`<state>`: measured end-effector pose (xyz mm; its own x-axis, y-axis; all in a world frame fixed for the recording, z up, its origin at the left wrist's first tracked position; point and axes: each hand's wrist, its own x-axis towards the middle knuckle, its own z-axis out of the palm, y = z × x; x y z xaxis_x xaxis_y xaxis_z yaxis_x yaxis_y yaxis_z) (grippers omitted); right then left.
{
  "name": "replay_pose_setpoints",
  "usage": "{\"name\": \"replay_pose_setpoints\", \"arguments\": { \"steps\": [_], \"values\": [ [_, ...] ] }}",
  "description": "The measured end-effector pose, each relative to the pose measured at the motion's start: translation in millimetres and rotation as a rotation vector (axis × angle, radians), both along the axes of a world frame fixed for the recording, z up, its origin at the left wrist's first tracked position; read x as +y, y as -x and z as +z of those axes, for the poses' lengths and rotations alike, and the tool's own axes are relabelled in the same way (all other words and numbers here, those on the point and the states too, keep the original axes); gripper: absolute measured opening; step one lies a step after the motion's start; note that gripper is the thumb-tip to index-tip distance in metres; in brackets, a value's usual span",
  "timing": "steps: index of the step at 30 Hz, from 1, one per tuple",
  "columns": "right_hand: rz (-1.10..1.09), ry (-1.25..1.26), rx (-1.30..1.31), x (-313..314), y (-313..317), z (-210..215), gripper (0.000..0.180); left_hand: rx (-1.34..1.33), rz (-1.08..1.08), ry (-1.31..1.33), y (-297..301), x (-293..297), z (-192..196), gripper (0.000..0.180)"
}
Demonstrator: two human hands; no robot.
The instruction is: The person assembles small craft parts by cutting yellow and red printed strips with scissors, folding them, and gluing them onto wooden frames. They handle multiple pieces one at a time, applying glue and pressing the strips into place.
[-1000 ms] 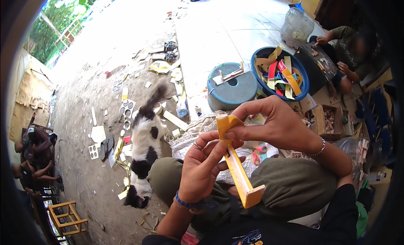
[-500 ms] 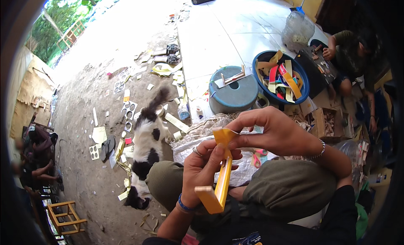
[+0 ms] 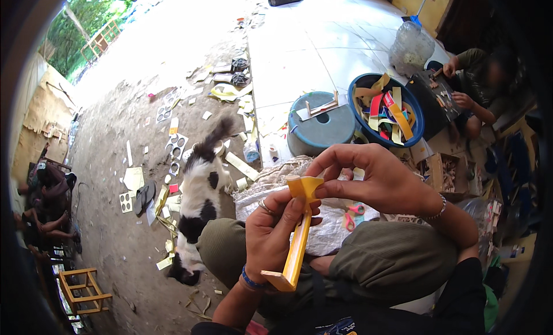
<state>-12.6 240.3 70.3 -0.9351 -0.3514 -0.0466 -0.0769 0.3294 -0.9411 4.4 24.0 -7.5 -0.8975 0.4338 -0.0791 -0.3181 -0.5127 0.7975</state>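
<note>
workpiece: one long, narrow, u-shaped piece with a glossy yellow covering and bare wood-toned end edges, held at the lower centre of the frame, above the lap. it is tilted: the upper end leans slightly right, and the lower end block points left. a yellow flap flares at the upper end.

left hand: clamped on the workpiece near its upper end, thumb in front and fingers behind. a blue wristband encircles the wrist.

right hand: thumb and forefinger pinched together on the right edge of the yellow flap. a silver-coloured chain bracelet encircles the wrist.

surroundings: a white woven sack lies behind the hands at the centre of the frame, with pink-handled scissors on it. a round, blue-grey plastic stool with a hole in its top stands above centre and bears a u-shaped wooden piece. to its right, a round, dark blue plastic tub contains yellow, red and beige strips. at the upper right, a seated person works at a dark board. left of centre, a black-and-white cat is on the bare ground, near a dark sandal. a yellowish wooden stool frame is at the lower left.
</note>
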Motion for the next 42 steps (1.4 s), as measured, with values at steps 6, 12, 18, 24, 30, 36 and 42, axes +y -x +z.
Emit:
{"name": "replay_pose_setpoints", "arguments": {
  "steps": [6,12,18,24,30,36,42],
  "values": [
    [-0.034,-0.102,0.078,-3,-4,4,0.029,0.042,0.027,-0.029,0,2,-3,0.023],
    [-0.016,-0.1,0.099,-2,-2,4,0.03,0.098,0.004,-0.056,1,3,-8,0.022],
    [-0.039,-0.111,-0.017,-1,-4,7,0.031,0.032,0.02,-0.133,-2,7,-7,0.021],
    [0.048,0.205,-0.239,-7,-4,3,0.035,-0.09,-0.06,-0.363,4,1,-8,0.031],
    [0.145,0.375,-0.52,-6,-9,10,0.032,-0.245,-0.338,-0.474,7,-6,-9,0.043],
    [0.26,0.348,-0.402,-4,-10,11,0.025,-0.269,-0.51,-0.439,7,-11,-7,0.046],
    [0.078,0.406,-0.389,-4,-8,14,0.023,-0.322,-0.268,-0.335,5,-7,-9,0.03]
  ]
}}
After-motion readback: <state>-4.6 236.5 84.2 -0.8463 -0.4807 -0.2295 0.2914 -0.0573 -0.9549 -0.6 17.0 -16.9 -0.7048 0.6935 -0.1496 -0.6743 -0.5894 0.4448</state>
